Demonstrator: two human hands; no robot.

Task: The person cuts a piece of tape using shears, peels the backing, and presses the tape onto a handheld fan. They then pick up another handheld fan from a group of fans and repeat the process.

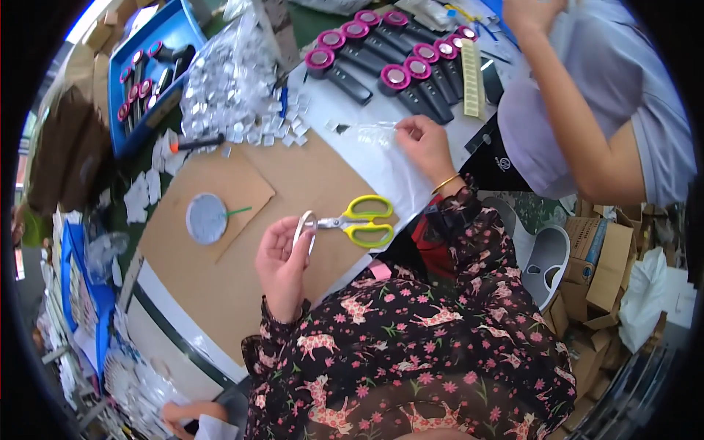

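My left hand (282, 257) is closed in a pinch on a thin white ring (298, 227), held above the brown cardboard (323, 172). Farther off and to the right, my right hand (427, 150) pinches the edge of a clear plastic bag (378, 137) lying on white sheeting. Between the hands lie scissors (346, 219) with yellow-green handles, their blades partly behind the ring and left fingers. Left of my left hand, a round grey-white dish (206, 218) stands on a smaller cardboard piece, a green stick (238, 211) across its edge.
Several black-handled devices (396, 75) with magenta round heads lie at the back. More fill a blue tray (176, 29) at far left, near a bag of small clear squares (224, 81), some spilled. Another person's arm (565, 103) reaches in at right; another hand (183, 414) shows lower left.
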